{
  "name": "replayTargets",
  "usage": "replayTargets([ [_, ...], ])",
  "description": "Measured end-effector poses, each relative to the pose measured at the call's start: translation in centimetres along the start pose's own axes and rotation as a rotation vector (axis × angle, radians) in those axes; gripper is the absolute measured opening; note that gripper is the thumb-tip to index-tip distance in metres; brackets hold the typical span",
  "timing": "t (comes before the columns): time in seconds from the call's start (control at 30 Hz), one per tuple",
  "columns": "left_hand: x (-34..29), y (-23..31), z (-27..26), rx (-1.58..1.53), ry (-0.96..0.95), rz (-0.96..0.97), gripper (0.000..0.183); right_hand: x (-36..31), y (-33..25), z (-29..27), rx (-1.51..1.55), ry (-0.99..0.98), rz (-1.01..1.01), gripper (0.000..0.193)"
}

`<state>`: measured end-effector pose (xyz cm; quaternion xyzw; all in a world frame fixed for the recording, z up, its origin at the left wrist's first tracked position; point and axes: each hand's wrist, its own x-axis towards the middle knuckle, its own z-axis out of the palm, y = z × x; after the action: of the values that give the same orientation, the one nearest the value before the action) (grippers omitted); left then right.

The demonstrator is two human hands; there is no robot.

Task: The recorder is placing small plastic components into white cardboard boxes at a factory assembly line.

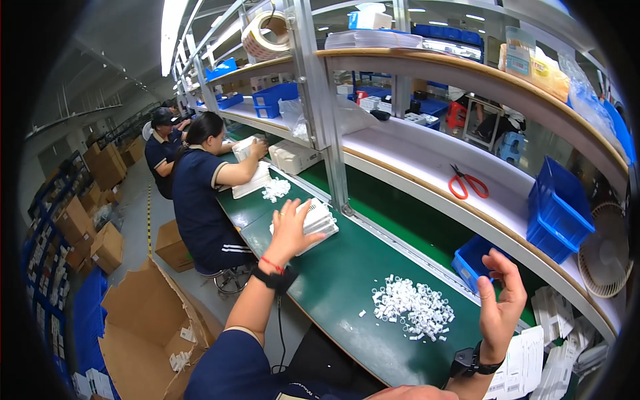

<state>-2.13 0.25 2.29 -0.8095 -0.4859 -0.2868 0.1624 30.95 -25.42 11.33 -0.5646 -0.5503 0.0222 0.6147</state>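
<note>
Left hand spreads its fingers onto the white card stack; right hand hangs released beside the plastic-clip pile, co-worker beyond.

A navy short sleeve covers the left upper arm, a black wristband and thin red string ring the left wrist, and a black watch-like band circles the right.
</note>
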Motion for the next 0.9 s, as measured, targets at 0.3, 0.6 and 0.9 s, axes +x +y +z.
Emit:
replayTargets([
  [0.3, -10.8, 14.5, 0.7, -0.844, -0.553, 0.367, 0.03, -2.3, 1.0, -5.6, -0.446, 0.24, 0.008, 0.024],
  [0.6, -10.9, 15.1, 2.5, -1.027, -0.468, 0.193, 0.011, -15.7, 8.7, -13.2, -1.105, -0.097, 0.674, 0.088],
  [0.9, -10.5, 14.0, 1.9, -1.004, -0.479, 0.228, 0.017, -15.8, 9.9, -5.6, -1.125, -0.249, 0.646, 0.089],
])
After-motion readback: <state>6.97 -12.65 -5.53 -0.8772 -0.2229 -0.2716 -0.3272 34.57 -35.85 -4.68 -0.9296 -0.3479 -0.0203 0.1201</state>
